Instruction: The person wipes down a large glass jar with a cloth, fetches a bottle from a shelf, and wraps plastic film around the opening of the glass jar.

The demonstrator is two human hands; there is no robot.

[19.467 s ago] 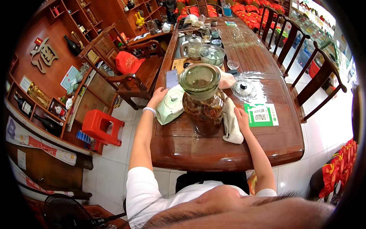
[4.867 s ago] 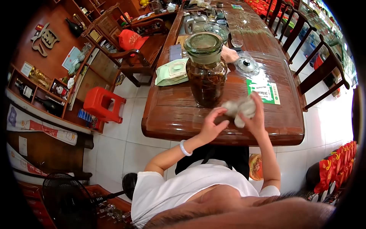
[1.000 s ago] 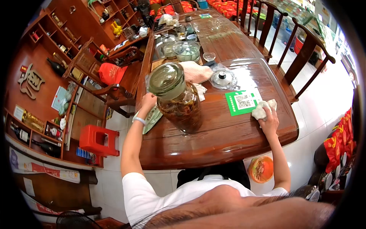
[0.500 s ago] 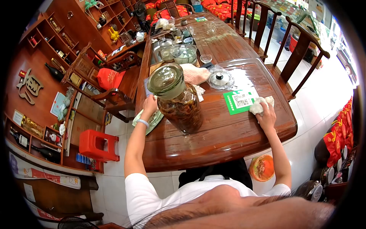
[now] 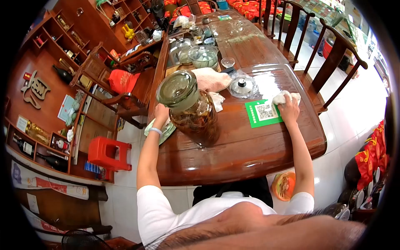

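My right hand [image 5: 288, 111] presses a crumpled white cloth [image 5: 284, 97] onto the tabletop. It is at the right edge of a green card with a QR code [image 5: 262, 118]. My left hand [image 5: 161, 113], a pale bracelet at its wrist, is by the left side of a big glass jar [image 5: 195, 123]. The jar stands upright, lidded, with dark stringy contents in brown liquid. It hides part of the left fingers, so their grip is unclear. A green and white cloth or packet [image 5: 167, 132] lies beneath the left wrist.
Farther along the wooden table [image 5: 250, 148] are a pink towel [image 5: 211, 79], a plastic-wrapped lid [image 5: 242, 86], a glass bowl [image 5: 203, 57] and a small cup [image 5: 227, 62]. Chairs line both sides. A red stool [image 5: 109, 154] and an orange-lined bin [image 5: 284, 186] stand on the floor.
My right hand has slid the white cloth a little farther away across the table. The left hand stays beside the jar. The camera view has shifted slightly.
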